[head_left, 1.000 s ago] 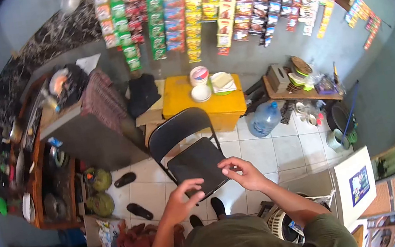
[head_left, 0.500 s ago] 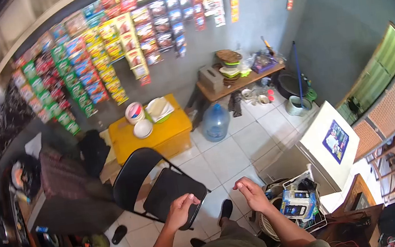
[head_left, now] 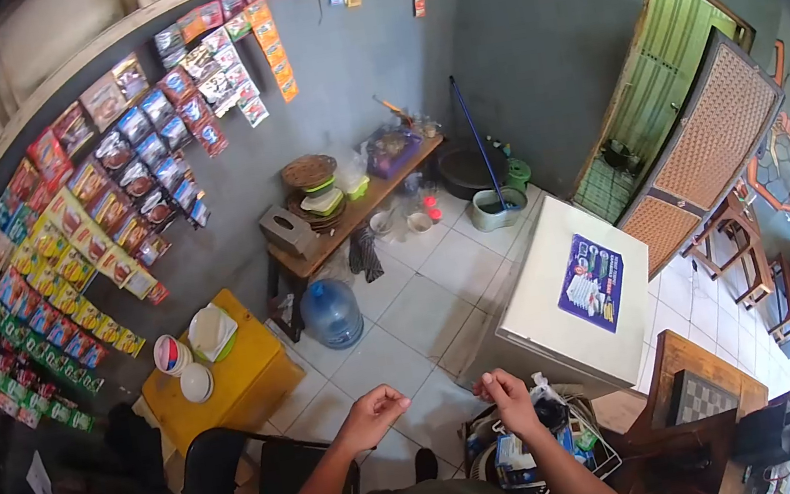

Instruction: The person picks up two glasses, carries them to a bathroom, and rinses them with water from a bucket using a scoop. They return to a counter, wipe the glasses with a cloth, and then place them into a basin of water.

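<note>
My left hand [head_left: 375, 418] is held out in mid-air over the tiled floor, its fingers curled in a loose pinch, with nothing visible in it. Below it on the left stands a black folding chair [head_left: 291, 479]. My right hand [head_left: 510, 401] is raised opposite, a gap between the two, its fingers curled together and no object showing. Behind and under that hand sits a basket of odds and ends, with blue-and-white packages [head_left: 516, 457] in it. Neither hand touches anything that I can see.
A white chest freezer [head_left: 538, 257] with a purple sticker stands at right, beside a wooden table [head_left: 676, 379]. Ahead are a blue water jug [head_left: 331, 315], a low bench [head_left: 359, 206] and a yellow box [head_left: 231, 371] carrying bowls. Sachet strips [head_left: 108, 217] hang along the wall.
My view has swung to the right, so the chair, yellow box and sachets sit further left and more of the doorway side shows. Both hands stay raised and apart, curled.
</note>
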Available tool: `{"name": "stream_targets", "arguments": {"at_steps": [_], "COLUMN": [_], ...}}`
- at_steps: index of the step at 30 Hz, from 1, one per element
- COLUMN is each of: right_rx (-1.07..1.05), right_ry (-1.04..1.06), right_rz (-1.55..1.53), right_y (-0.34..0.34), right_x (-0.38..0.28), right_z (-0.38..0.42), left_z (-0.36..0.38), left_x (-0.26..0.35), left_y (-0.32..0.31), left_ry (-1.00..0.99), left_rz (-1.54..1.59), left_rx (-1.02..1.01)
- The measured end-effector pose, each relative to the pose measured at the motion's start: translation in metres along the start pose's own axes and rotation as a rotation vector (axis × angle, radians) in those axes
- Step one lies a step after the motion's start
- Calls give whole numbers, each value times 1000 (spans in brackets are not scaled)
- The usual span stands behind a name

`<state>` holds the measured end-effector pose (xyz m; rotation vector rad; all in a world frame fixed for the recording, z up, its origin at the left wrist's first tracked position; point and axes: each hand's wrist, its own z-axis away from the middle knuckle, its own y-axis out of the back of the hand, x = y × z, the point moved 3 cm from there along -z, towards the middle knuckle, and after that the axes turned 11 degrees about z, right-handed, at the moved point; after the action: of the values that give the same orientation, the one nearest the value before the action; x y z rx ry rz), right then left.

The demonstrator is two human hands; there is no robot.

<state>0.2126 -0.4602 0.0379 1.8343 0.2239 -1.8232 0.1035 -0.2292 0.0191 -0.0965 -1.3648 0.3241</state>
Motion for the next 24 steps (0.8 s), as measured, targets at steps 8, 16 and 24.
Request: {"name": "stream_targets", "arguments": {"at_steps": [8,16,24], "right_rx": [83,264,229], "right_ry": [-144,-113,9], "right_rz": [-152,-160,-106], "right_y": [-7,-42,-71], "right_x": [35,-7,-62], "right_z": [-45,-157,-236], "left_z": [-49,-181,-263], "left_x": [8,53,121], "left_y": [56,142,172], "left_ry": [157,57,-28], "left_rz": [-151,-234,-227], "left_rx": [-45,-177,-272]}}
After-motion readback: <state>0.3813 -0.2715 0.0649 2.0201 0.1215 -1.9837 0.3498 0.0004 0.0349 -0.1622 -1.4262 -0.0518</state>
